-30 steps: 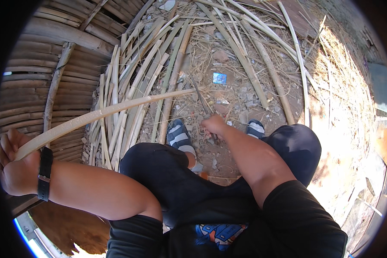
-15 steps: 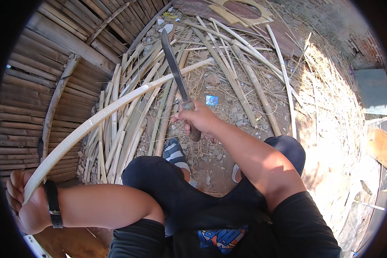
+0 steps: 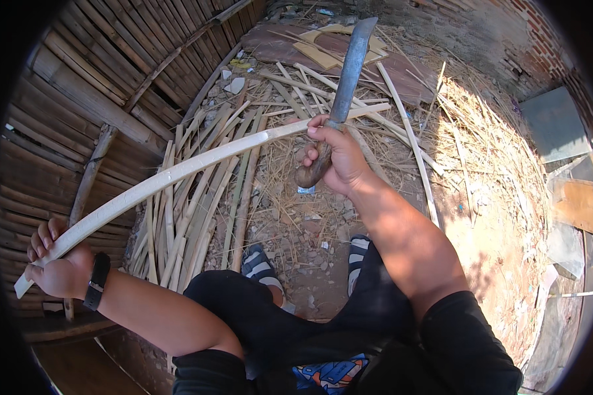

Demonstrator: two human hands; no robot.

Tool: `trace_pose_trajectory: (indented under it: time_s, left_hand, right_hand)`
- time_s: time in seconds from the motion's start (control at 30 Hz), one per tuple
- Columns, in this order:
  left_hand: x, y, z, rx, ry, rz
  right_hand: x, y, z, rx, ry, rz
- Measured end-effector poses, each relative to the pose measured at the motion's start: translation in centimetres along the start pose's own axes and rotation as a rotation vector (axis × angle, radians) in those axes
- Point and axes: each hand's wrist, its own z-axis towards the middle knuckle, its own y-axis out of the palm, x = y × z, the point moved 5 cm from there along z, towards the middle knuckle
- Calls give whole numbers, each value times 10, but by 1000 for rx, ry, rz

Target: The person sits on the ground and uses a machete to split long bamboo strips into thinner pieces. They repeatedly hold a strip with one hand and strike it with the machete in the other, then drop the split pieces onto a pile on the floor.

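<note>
My left hand (image 3: 60,261), with a black strap on its wrist, is closed around the near end of a long pale bamboo strip (image 3: 171,175). The strip runs up and to the right, and its far end reaches behind my right hand. My right hand (image 3: 337,155) grips the wooden handle of a machete (image 3: 352,72). Its broad, dark grey blade points up and away from me, tilted a little right, and crosses over the strip near its far end. Whether blade and strip touch, I cannot tell.
A heap of split bamboo strips (image 3: 201,191) lies on the littered ground at left, by a bamboo slat wall (image 3: 53,178). More strips lie ahead, before a reddish-brown board (image 3: 270,49). Straw (image 3: 487,131) covers sunlit ground at right, near a grey panel (image 3: 552,125). My sandaled feet are below.
My right hand has moved up and right with the machete, whose blade now leans right and shows its broad side. My left hand has risen, lifting the near end of the strip.
</note>
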Motion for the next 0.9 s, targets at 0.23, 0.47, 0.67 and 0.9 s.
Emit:
trace_pose_trajectory:
  time_s: [0.23, 0.47, 0.67, 0.9]
  left_hand:
    - [-99, -32, -34, 609, -215, 901]
    - [-155, 36, -116, -365, -40, 1386]
    - [-206, 74, -191, -1074, -14, 1729]
    - [-218, 56, -191, -1122, -492, 1558]
  right_hand:
    - [-21, -33, 6, 320, -84, -80]
    - [-19, -44, 11, 430, -116, -303]
    - [9, -24, 5, 294, -14, -443]
    - [19, -12, 2, 148, 89, -387]
